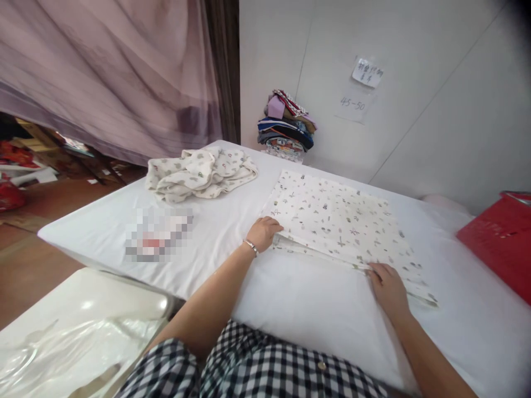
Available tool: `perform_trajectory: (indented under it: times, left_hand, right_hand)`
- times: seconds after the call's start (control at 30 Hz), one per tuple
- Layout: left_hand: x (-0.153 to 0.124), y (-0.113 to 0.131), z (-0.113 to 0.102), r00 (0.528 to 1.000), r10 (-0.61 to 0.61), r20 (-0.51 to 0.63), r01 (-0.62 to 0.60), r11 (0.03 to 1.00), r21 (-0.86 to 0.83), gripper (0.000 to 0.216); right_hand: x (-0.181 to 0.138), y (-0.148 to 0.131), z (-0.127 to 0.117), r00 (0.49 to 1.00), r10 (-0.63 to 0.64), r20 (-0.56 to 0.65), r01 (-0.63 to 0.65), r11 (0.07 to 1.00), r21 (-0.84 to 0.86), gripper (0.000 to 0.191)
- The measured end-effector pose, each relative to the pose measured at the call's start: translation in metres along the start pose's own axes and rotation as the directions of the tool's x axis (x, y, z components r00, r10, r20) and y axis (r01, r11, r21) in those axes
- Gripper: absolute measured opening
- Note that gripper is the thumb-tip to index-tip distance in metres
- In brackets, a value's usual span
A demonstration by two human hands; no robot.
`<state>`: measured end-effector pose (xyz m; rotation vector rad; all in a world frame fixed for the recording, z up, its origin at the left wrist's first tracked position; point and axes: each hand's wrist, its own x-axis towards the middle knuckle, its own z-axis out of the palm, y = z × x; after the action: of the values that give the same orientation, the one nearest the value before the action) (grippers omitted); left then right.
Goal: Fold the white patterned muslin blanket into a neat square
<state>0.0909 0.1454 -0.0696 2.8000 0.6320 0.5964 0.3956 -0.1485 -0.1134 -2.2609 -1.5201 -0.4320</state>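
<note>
Where the white printed cloth [332, 215] lies flat and folded on the white-covered desk [315, 298], taken as the middle of the clock, the left hand [264, 233] is at its nine o'clock corner, a silver bracelet [250, 247] on the wrist. Its grip is closed, fingers bent over the corner and holding it. At five o'clock the right hand [389, 287] has its grip drawn together on the near edge, fingertips on top, the thumb mostly hidden. Between the hands that edge gapes slightly, showing more than one layer. Toward ten o'clock a crumpled cloth [201, 174] with a similar print lies in a loose heap, apart from the folded one. Farther out at nine o'clock lies an item [157, 235] too blurred to make out. A red bag [498, 243] sits at three o'clock. At eleven, a stack of folded fabrics [286, 127] rises at the desk's far edge, against the pale wall [448, 110].
</note>
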Motion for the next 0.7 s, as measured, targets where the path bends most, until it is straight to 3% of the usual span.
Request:
perform_trajectory:
  times: [0.13, 0.27, 0.47, 0.7]
  left_hand:
    - [-0.005, -0.004, 0.002, 1.0, -0.003, 0.005, 0.003, 1.0, -0.02, 0.05]
    - [-0.009, -0.008, -0.002, 0.996, -0.086, 0.014, 0.086, 0.996, 0.009, 0.048]
    - [-0.012, -0.008, -0.012, 0.989, -0.101, -0.108, 0.11, 0.99, 0.088, 0.052]
    - [-0.035, -0.011, -0.011, 0.977, -0.13, 0.171, 0.109, 0.986, 0.127, 0.055]
  right_hand:
    - [0.0, -0.003, -0.001, 0.999, 0.042, 0.023, -0.042, 0.999, -0.004, 0.033]
    - [0.0, -0.004, -0.002, 0.999, 0.046, 0.009, -0.046, 0.999, 0.005, 0.031]
    - [0.0, -0.006, -0.002, 0.999, 0.03, -0.013, -0.03, 1.0, 0.001, 0.033]
    - [-0.002, -0.001, 0.003, 0.999, 0.02, -0.03, -0.019, 1.0, 0.002, 0.035]
